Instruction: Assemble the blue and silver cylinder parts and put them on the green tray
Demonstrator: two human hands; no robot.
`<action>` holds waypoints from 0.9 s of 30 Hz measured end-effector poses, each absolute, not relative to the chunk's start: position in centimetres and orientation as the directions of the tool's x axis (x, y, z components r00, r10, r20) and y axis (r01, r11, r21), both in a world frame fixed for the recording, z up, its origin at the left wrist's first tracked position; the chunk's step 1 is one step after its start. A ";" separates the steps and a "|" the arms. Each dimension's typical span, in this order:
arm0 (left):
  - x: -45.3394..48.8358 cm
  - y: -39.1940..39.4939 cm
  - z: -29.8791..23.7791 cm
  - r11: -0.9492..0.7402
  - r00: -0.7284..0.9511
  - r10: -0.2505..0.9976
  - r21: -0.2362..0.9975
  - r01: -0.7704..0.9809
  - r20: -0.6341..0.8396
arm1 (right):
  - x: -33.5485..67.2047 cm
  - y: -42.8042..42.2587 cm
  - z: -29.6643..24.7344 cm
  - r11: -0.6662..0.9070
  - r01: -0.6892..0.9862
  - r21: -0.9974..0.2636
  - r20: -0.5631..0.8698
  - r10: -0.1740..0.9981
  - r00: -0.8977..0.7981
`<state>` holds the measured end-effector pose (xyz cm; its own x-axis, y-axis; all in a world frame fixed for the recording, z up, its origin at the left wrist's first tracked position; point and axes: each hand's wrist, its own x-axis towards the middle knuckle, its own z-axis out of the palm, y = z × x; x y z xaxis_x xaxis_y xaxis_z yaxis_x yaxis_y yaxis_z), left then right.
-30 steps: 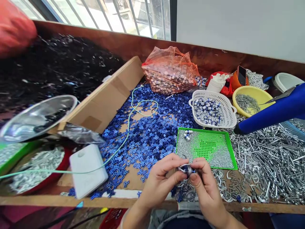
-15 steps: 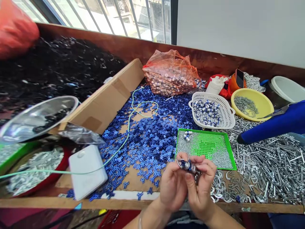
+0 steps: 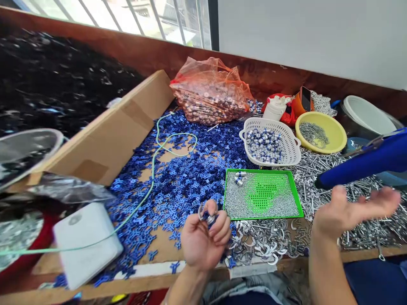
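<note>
My left hand [image 3: 203, 245] is closed around a small blue-and-silver cylindrical metal assembly [image 3: 210, 218], which has a curved metal piece at its end. The fingers hide part of it. Off to the right, my right hand [image 3: 345, 214] is raised palm up with its fingers stretched out and nothing in them. Just above it hangs a blue tool with a dark tip [image 3: 359, 163]. Loose long metal pins [image 3: 365, 233] lie under and around that hand. A green perforated tray [image 3: 265, 195] with tiny silver bits and a few blue-and-silver cylinders sits between the hands.
Blue Y-shaped pieces [image 3: 178, 186] cover the middle, crossed by a pale green cord [image 3: 151, 182]. Behind are a red bag of parts [image 3: 210, 95], a white basket [image 3: 294, 154] and a yellow bowl [image 3: 337, 133]. A cardboard divider [image 3: 121, 127] and white box [image 3: 85, 245] are left.
My right hand has left the assembly and moved right, opening below the blue tool. My left hand keeps the assembly and has shifted slightly left. The view has turned to the right.
</note>
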<state>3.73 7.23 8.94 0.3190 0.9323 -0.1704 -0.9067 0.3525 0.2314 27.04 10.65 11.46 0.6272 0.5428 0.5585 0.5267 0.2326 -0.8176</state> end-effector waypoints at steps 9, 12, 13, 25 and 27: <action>5.5 5.9 5.6 0.334 0.262 0.943 0.598 -0.729 -0.207 | 27.8 12.7 13.1 0.365 0.298 -0.882 0.471 0.654 0.592; 5.6 5.4 5.1 0.304 0.227 0.950 0.786 -0.538 -0.212 | 25.0 11.4 13.2 0.447 0.063 -0.893 0.441 0.835 0.329; 5.6 5.2 5.0 0.289 0.227 0.953 0.829 -0.479 -0.201 | 24.2 11.2 13.1 0.425 0.000 -0.905 0.414 0.881 0.227; 5.1 4.4 4.8 0.134 0.269 0.961 0.950 -0.281 -0.056 | 19.2 11.5 9.2 0.329 0.145 -0.933 0.359 0.876 0.323; 5.1 4.3 4.8 0.133 0.280 0.958 0.956 -0.263 -0.056 | 19.3 11.4 9.1 0.327 0.189 -0.926 0.372 0.874 0.313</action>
